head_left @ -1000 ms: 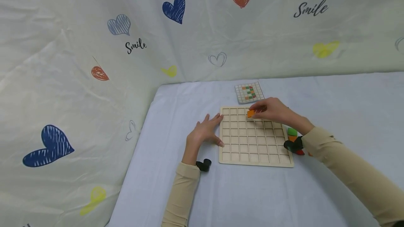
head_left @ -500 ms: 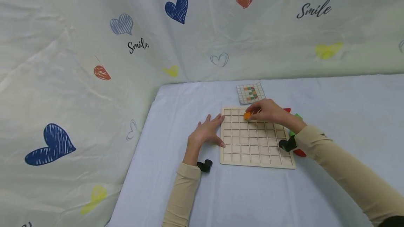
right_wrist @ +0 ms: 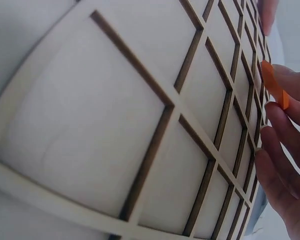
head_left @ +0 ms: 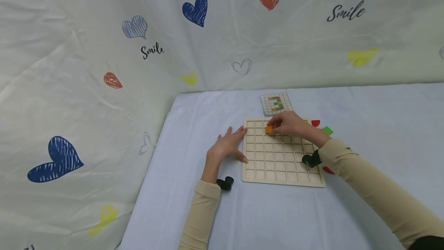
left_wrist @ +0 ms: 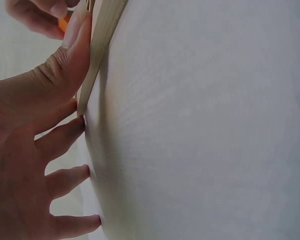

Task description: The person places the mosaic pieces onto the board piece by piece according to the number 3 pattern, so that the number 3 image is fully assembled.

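Underneath, a white cloth (head_left: 277, 219) bears everything, with a pale printed curtain (head_left: 295, 41) behind and to the left. On the cloth lies a gridded board (head_left: 268, 155), and a card (head_left: 276, 101) just past its far edge shows in the head view alone. The right hand (head_left: 289, 124) pinches an orange block (head_left: 268, 129) at the board's far rows; whether it touches the grid, I can't quite tell. The left wrist view alone shows the board's thick side. The left hand (head_left: 227, 145), fingers spread and gripping nothing, touches the left edge. By the right edge lie red pieces (head_left: 315, 123) and a green piece (head_left: 327, 130); cloth stretches rightward and in front.
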The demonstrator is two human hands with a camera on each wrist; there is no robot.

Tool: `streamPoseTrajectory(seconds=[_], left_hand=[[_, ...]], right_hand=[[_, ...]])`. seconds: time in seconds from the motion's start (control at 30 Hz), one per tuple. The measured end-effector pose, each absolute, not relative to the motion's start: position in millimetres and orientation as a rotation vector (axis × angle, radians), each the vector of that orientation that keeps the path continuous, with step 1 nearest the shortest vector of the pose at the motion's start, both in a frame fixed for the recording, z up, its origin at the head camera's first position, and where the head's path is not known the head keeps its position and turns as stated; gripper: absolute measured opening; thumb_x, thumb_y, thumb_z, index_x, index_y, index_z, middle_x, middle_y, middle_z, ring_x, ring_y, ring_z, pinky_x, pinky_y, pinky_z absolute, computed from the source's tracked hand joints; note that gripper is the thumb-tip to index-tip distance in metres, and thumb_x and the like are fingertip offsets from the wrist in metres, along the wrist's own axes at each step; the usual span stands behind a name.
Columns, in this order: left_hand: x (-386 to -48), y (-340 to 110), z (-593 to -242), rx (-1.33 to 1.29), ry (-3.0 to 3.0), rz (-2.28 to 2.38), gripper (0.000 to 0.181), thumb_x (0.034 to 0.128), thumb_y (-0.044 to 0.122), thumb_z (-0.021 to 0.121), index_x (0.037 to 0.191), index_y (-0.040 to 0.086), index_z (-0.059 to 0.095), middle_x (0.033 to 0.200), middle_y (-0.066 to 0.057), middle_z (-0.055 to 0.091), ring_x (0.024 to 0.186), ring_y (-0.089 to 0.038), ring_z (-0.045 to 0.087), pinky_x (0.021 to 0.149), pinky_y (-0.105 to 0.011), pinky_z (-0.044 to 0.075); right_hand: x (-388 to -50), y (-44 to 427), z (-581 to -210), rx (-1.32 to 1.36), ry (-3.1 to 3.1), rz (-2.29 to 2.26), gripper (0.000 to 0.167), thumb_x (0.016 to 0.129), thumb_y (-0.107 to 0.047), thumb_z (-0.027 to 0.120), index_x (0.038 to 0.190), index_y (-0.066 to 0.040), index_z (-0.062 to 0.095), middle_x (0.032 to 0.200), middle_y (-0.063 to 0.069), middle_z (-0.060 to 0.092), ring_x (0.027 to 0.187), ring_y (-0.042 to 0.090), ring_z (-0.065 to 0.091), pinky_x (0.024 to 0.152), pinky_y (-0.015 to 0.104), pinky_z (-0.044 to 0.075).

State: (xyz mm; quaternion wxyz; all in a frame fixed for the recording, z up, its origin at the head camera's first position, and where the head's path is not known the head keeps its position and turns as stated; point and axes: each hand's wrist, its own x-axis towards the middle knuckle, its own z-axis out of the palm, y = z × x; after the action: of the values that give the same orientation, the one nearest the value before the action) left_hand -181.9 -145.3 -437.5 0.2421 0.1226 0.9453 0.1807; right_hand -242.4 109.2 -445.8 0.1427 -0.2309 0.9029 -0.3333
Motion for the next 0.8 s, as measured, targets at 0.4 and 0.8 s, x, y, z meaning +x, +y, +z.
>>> streamPoseTrajectory(seconds=[0.4, 0.8], left_hand=[[-182.2, -144.9, -436.8, 0.337, 2.589, 0.49, 0.115, 0.0749, 0.034, 0.093, 0.166, 0.026, 0.022, 0.173, 0.009, 0.015, 0.161, -0.031, 0.003, 0.126, -0.065, 0.009], [-182.4, -143.8, -437.3, 0.33, 2.594, 0.504, 0.115, 0.0732, 0.033, 0.094, 0.165, 0.025, 0.025, 0.173, 0.008, 0.017, 0.161, -0.031, 0.004, 0.126, -0.064, 0.009]], right_hand=[[-242.4, 102.1, -447.9, -0.727, 2.642, -0.917, 0.026, 0.088, -0.012, 0.081, 0.11, 0.0, 0.077, 0.1, 0.01, 0.077, 0.085, 0.021, 0.062, 0.078, 0.034, 0.053], [-240.8, 100.8, -449.4, -0.75, 2.709, -0.817, 0.025, 0.086, -0.014, 0.083, 0.107, -0.003, 0.078, 0.098, 0.007, 0.075, 0.086, 0.021, 0.063, 0.082, 0.041, 0.056]])
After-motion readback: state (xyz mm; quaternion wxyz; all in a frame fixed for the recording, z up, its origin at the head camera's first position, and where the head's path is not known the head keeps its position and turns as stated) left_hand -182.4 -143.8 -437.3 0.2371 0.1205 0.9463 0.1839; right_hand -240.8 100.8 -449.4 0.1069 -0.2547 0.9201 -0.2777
